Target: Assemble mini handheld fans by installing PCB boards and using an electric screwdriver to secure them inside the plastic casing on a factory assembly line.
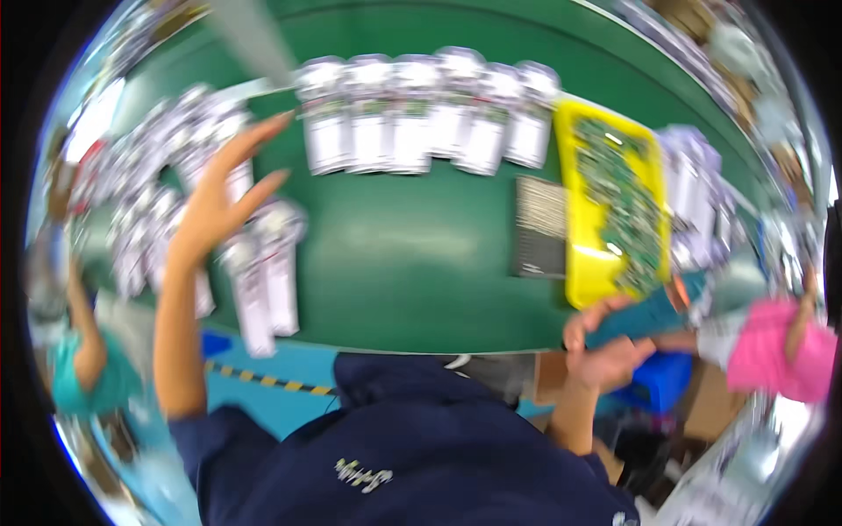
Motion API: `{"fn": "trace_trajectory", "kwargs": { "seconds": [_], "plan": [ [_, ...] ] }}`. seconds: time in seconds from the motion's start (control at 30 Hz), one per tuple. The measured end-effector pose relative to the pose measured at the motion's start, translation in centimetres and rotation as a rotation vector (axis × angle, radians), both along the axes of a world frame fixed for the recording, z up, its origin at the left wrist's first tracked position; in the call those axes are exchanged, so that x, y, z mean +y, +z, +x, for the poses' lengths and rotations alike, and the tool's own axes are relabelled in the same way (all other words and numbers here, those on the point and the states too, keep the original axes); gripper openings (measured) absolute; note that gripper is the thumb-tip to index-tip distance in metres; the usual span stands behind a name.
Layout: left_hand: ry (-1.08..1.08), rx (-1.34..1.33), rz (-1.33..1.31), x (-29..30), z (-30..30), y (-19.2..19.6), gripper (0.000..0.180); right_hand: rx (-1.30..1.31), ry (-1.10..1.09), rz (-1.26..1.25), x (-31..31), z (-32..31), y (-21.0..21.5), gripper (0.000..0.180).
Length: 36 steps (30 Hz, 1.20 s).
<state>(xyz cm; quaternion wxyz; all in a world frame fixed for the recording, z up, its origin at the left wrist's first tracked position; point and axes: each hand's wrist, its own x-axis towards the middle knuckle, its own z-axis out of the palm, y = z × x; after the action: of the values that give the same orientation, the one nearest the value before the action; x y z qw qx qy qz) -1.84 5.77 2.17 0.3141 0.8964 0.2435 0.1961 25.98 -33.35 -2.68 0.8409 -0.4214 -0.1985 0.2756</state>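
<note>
Two hands work over the green tabletop (403, 254). The left hand (215, 197) hovers with fingers spread, empty, above silvery packets (263, 272) near the left edge. The right hand (605, 351), loosely curled, seems to touch the yellow tray (589, 272) at the near edge.

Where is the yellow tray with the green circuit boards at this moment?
In the head view, the yellow tray lies on the right side of the green table, beside a dark ribbed block, just beyond the right hand.
</note>
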Motion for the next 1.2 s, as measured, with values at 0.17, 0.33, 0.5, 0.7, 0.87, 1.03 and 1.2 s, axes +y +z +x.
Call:
{"fn": "trace_trajectory", "kwargs": {
  "seconds": [0.17, 0.33, 0.5, 0.7, 0.87, 1.03, 1.2],
  "plan": [
    [0.065, 0.329, 0.135, -9.1, -7.0, 2.6, 0.059, -0.469, -0.158, -0.755, 2.3, 6.5, 3.5, 0.024],
    [0.122, 0.310, 0.383, -9.3, -5.7, -0.3, 0.048, -0.874, -0.189, -1.032, 3.6, 13.0, 3.0, 0.029],
    [0.086, 0.250, 0.468, -9.5, -5.6, -1.8, 0.025, -1.003, -0.143, -1.177, 5.0, 13.1, 1.3, 0.036],
    [0.040, 0.202, 0.494, -10.1, -3.2, -1.7, 0.017, -1.122, -0.262, -1.327, 5.1, 12.2, 0.2, 0.038],
    [-0.095, 0.058, 0.398, -12.6, 2.1, -3.1, 0.024, -0.442, -0.064, -0.806, 5.3, 7.9, 2.7, 0.020],
    [-0.064, -0.109, 0.319, -16.4, 6.1, -4.6, 0.026, 0.155, 0.287, -0.480, 6.5, -2.5, 1.4, 0.030],
    [0.131, -0.039, 0.265, -19.2, 6.4, -4.4, 0.019, 0.249, 0.440, -0.413, 7.6, -6.0, -0.8, 0.027]
  ]
}}
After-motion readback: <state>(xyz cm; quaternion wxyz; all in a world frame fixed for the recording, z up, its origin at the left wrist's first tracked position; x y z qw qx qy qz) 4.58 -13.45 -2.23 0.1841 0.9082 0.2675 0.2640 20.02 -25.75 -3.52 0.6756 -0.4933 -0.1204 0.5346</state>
